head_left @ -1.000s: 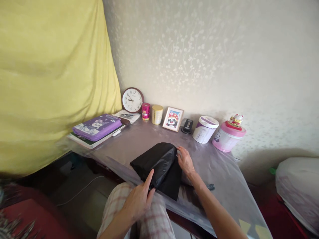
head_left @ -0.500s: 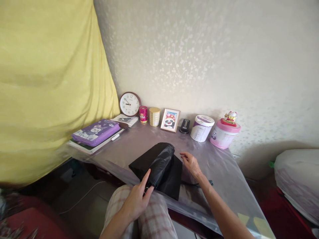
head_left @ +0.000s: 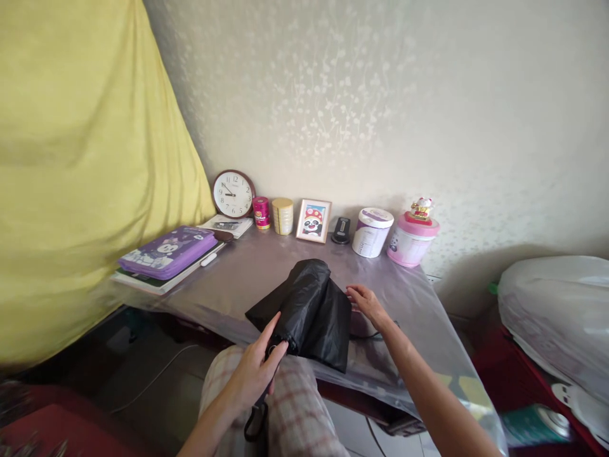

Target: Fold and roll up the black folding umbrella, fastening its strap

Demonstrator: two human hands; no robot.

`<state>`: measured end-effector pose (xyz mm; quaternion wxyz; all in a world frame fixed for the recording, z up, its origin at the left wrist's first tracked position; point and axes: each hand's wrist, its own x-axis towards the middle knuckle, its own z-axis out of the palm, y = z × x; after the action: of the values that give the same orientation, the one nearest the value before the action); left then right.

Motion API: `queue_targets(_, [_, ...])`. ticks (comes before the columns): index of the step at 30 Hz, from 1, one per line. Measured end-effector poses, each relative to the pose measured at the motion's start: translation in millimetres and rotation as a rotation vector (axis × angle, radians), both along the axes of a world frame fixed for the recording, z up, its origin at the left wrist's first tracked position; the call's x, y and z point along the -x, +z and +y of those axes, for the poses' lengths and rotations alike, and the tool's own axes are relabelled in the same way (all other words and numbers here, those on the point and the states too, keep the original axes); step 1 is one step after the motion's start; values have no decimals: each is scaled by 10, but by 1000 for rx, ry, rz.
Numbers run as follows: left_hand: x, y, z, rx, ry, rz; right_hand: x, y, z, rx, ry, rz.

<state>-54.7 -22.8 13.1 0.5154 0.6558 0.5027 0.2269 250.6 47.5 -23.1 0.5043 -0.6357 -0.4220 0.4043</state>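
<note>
A black folding umbrella [head_left: 304,308] lies across the front edge of the table, its canopy furled loosely with fabric panels spread out to both sides. My left hand [head_left: 254,371] is closed around the handle end, thumb and forefinger at the base of the canopy. A wrist strap [head_left: 255,424] dangles below that hand. At the right edge of the canopy, my right hand [head_left: 368,304] has its fingers curled in a pinch on the fabric; the exact grip of the fingertips is small to see.
Along the wall stand a clock [head_left: 233,194], a pink can [head_left: 261,213], a yellow-lidded container [head_left: 283,216], a picture frame [head_left: 313,221], a black stand [head_left: 341,230] and two tubs [head_left: 372,233], one bearing a cat figurine [head_left: 421,208]. A purple case [head_left: 167,252] lies on books at left.
My right hand has come to the canopy's right edge, where it was apart before. The fabric panels have shifted, and the strap now shows. The view has turned slightly right.
</note>
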Motion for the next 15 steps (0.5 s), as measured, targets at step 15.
queue_targets(15, [-39,-166,47,-34,0,-19,102,38,-102,87,-114,213])
